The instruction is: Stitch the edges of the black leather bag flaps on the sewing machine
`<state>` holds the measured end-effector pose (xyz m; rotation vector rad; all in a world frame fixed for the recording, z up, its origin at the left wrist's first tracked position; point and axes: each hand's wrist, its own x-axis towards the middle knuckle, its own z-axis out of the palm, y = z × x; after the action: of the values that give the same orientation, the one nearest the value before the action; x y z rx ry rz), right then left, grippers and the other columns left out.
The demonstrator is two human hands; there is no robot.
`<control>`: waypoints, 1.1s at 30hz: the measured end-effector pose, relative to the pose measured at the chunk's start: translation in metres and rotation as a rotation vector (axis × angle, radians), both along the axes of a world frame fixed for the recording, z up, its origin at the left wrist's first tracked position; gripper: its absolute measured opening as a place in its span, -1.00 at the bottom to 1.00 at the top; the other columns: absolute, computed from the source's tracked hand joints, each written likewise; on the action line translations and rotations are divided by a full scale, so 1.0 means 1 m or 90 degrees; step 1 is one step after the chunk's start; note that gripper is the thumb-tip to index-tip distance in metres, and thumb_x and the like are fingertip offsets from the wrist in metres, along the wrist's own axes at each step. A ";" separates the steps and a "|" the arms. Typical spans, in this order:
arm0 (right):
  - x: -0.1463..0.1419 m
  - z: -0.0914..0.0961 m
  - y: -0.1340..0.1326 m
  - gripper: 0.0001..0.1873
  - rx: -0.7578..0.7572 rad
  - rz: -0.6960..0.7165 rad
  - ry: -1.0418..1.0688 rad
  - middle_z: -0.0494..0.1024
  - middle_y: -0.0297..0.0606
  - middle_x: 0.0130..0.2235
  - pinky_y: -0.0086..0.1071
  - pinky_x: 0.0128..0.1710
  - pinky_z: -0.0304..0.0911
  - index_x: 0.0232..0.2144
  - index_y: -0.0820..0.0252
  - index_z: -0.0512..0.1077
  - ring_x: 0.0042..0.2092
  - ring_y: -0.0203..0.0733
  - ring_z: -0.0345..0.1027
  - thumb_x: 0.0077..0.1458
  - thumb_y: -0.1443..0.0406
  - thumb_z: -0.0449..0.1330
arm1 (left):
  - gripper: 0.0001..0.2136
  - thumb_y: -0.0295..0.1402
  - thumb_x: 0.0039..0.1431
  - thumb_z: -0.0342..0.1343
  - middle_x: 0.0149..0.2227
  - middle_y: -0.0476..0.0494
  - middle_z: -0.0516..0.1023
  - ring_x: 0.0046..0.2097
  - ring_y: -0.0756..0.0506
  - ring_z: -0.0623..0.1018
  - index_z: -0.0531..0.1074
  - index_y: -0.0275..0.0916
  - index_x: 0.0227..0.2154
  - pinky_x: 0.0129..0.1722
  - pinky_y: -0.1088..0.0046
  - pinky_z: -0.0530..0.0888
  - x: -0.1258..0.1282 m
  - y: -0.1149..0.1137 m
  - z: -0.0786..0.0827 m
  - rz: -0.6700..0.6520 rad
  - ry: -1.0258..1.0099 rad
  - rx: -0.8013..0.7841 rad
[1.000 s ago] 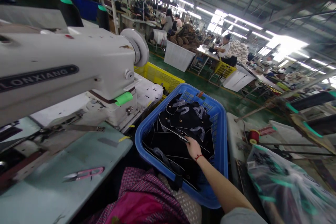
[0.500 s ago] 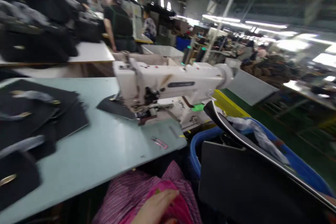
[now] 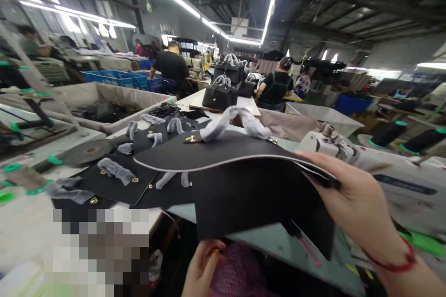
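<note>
My right hand grips the edge of a black bag panel with a wrapped grey handle, held flat above the table; a second black sheet hangs under it. My left hand rests low on the pink checked cloth in my lap, fingers curled, holding nothing I can make out. Several similar black panels with wrapped handles lie spread on the pale table to the left.
The white sewing machine stands at the right behind my right hand. Finished black bags sit on a table further back, near two people in dark shirts. Fabric-lined bins and blue crates stand at left.
My right hand lifted the black panels out of the blue basket and swung them left over the table. My view turned left, away from the basket.
</note>
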<state>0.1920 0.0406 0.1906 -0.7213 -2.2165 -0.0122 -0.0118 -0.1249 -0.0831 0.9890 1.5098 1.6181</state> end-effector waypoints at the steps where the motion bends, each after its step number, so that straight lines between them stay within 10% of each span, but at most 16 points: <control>1: -0.028 0.006 0.012 -0.62 0.062 0.021 0.007 0.53 -0.32 -0.03 -0.19 0.05 0.36 0.05 -0.04 0.43 -0.02 -0.08 0.43 0.24 0.32 0.02 | -0.60 -0.11 0.27 -0.03 -0.13 -0.26 0.53 -0.11 -0.15 0.55 0.35 -0.23 0.06 -0.16 0.27 0.54 -0.008 0.001 -0.008 0.046 -0.016 0.004; 6: -0.137 -0.025 0.075 -0.49 0.215 0.029 -0.020 0.29 -0.26 0.23 -0.20 0.12 0.25 0.19 0.08 0.30 0.08 -0.09 0.33 0.25 0.48 -0.06 | -0.56 -0.11 0.23 0.02 -0.09 -0.20 0.52 -0.17 -0.08 0.56 0.25 -0.12 0.12 -0.17 0.42 0.54 -0.058 0.005 -0.050 0.271 -0.020 0.020; 13: -0.207 -0.211 0.094 -0.51 -0.004 0.113 -0.447 0.25 -0.23 0.25 -0.23 -0.26 0.42 0.19 0.00 0.25 -0.13 -0.08 0.40 0.26 0.43 -0.03 | -0.33 -0.13 0.21 0.02 0.30 -0.38 0.10 0.29 -0.28 0.21 -0.05 -0.24 0.30 0.25 0.04 0.21 -0.163 0.090 -0.044 0.298 0.390 -0.014; 16: -0.209 -0.255 0.077 -0.39 -0.059 0.156 -0.482 0.11 -0.17 0.32 -0.05 -0.17 0.41 0.24 0.04 0.15 -0.06 0.06 0.38 0.16 0.26 0.18 | -0.37 -0.11 0.26 -0.08 0.28 -0.48 0.13 0.31 -0.30 0.16 0.02 -0.40 0.27 0.27 0.02 0.15 -0.195 0.135 -0.050 0.290 0.473 -0.087; 19: -0.201 -0.254 0.074 -0.10 -0.097 0.189 -0.436 0.00 -0.11 0.35 -0.05 -0.16 0.41 0.28 0.11 0.07 -0.03 0.14 0.35 -0.04 0.12 0.34 | -0.42 -0.08 0.25 -0.09 0.29 -0.46 0.11 0.30 -0.33 0.15 0.18 -0.37 0.21 0.24 -0.01 0.18 -0.205 0.157 -0.059 0.269 0.586 -0.129; 24: -0.183 -0.213 0.095 -0.49 -0.063 0.160 -0.289 0.21 -0.11 0.25 -0.20 -0.02 0.31 0.23 0.14 0.15 0.02 -0.05 0.33 0.24 0.36 0.04 | -0.38 0.01 0.18 -0.02 0.29 -0.43 0.13 0.28 -0.38 0.16 0.28 -0.33 0.17 0.19 0.00 0.23 -0.210 0.169 -0.054 0.185 0.769 -0.192; 29: -0.172 -0.187 0.128 -0.27 -0.078 -0.006 -0.185 0.15 0.01 0.27 -0.09 0.17 0.08 0.25 0.27 0.11 0.22 0.09 0.07 0.06 0.34 0.24 | -0.44 -0.01 0.22 -0.08 0.27 -0.37 0.20 0.26 -0.33 0.21 0.32 -0.25 0.16 0.16 0.07 0.28 -0.231 0.183 -0.040 0.134 0.861 -0.282; 33: -0.166 -0.187 0.147 -0.53 -0.175 -0.091 -0.243 0.52 -0.01 -0.09 -0.16 -0.06 0.21 0.05 0.29 0.35 -0.07 0.04 0.38 0.08 0.33 0.26 | -0.47 -0.07 0.26 -0.12 0.29 -0.36 0.16 0.27 -0.34 0.19 0.30 -0.26 0.18 0.09 0.09 0.35 -0.236 0.187 -0.039 0.146 0.906 -0.296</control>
<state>0.0260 0.1877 0.0039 -1.1050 -2.5534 0.0926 -0.2480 0.0623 -0.1217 1.8431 2.7714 0.4081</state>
